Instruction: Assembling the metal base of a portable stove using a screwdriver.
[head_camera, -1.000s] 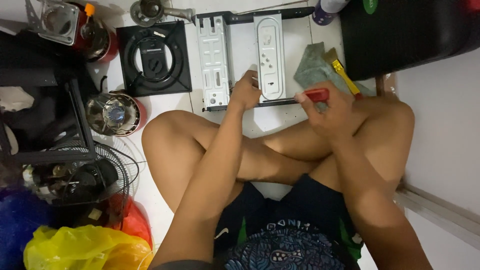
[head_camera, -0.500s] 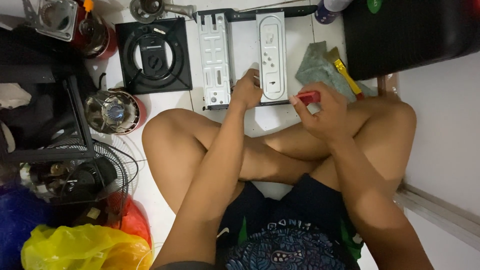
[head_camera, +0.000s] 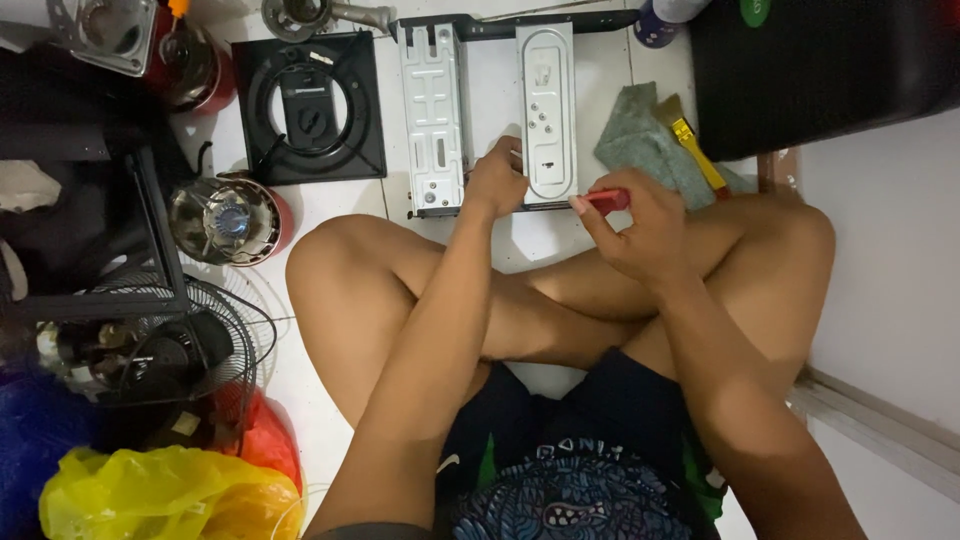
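I sit cross-legged on a white floor. A grey metal chassis frame (head_camera: 545, 105) with two upright plates lies in front of my knees. My left hand (head_camera: 497, 180) grips the near edge of its right plate. A red-handled tool (head_camera: 606, 199) is held in my right hand (head_camera: 640, 228), pointing left toward the frame's lower edge, just above my right knee. A grey cloth (head_camera: 650, 150) and a yellow-handled brush (head_camera: 695, 150) lie right of the frame.
A black square fan housing (head_camera: 310, 105) lies left of the frame. A round metal motor part (head_camera: 222, 220), a wire fan guard (head_camera: 160, 340) and a yellow plastic bag (head_camera: 150, 495) crowd the left side. A large black box (head_camera: 820, 70) stands at the upper right.
My right hand with the red tool has moved left, from over the cloth toward the frame's lower edge. The left hand has stayed on the frame.
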